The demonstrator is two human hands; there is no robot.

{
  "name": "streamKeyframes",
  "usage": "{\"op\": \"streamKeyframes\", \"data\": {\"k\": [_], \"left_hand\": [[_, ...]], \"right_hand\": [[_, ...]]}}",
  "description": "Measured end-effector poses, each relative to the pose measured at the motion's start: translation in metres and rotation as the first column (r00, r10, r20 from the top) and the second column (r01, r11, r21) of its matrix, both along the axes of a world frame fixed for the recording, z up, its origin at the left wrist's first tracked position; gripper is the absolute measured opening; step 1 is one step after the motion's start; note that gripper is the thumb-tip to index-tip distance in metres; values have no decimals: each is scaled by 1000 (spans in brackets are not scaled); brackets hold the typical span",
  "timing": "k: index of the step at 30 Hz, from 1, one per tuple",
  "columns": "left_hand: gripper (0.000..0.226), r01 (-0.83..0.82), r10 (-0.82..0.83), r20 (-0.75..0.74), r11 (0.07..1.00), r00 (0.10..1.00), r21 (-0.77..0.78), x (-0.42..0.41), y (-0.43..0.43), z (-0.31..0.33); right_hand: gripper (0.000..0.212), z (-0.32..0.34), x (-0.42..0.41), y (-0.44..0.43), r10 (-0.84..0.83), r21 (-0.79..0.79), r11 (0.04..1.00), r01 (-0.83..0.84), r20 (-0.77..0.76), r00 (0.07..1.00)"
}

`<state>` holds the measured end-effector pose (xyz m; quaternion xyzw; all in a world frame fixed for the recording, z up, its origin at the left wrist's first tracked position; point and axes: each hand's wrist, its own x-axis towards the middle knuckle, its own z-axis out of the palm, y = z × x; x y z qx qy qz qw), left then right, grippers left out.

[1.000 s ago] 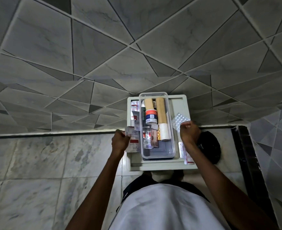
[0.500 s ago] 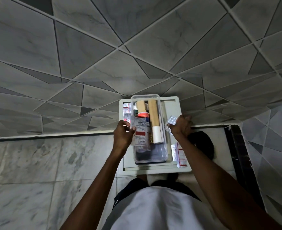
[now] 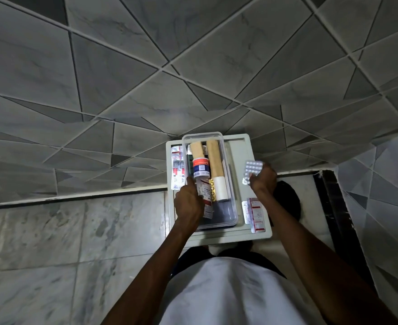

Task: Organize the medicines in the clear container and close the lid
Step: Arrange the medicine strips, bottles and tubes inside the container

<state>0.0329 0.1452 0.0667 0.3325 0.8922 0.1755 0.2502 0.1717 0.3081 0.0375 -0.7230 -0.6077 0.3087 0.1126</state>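
The clear container [image 3: 230, 214] stands open on a small pale table [image 3: 240, 235]. Inside lie two tan rolls [image 3: 213, 158], a white bottle with an orange and blue label [image 3: 200, 168] and several blister strips. My left hand [image 3: 188, 202] reaches into the container's left side, its fingers on a red-and-white blister strip [image 3: 205, 198]. To the right of the container, my right hand [image 3: 262, 179] is shut on a silver blister pack [image 3: 252, 170], raised above the table. No lid is identifiable.
More red-and-white strips lie on the table left of the container [image 3: 178, 167] and at the table's front right [image 3: 255, 214]. A dark round object [image 3: 287, 200] sits on the floor behind my right arm. Tiled wall rises just beyond the table.
My left hand carried its strip from the table's left side into the container. My right hand lifted the silver pack slightly and stayed to the right of the container.
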Motion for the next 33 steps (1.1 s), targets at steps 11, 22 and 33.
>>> {"op": "streamKeyframes", "data": {"k": [11, 22, 33], "left_hand": [[57, -84, 85, -2, 995, 996, 46, 1, -10, -7], [47, -6, -8, 62, 975, 998, 223, -4, -27, -16], [20, -2, -27, 75, 933, 997, 359, -16, -31, -21]], "right_hand": [[45, 54, -19, -68, 356, 27, 933, -359, -220, 908], [31, 35, -23, -124, 583, 106, 782, -614, 221, 782], [30, 18, -28, -135, 702, 4, 708, -706, 94, 706]]}}
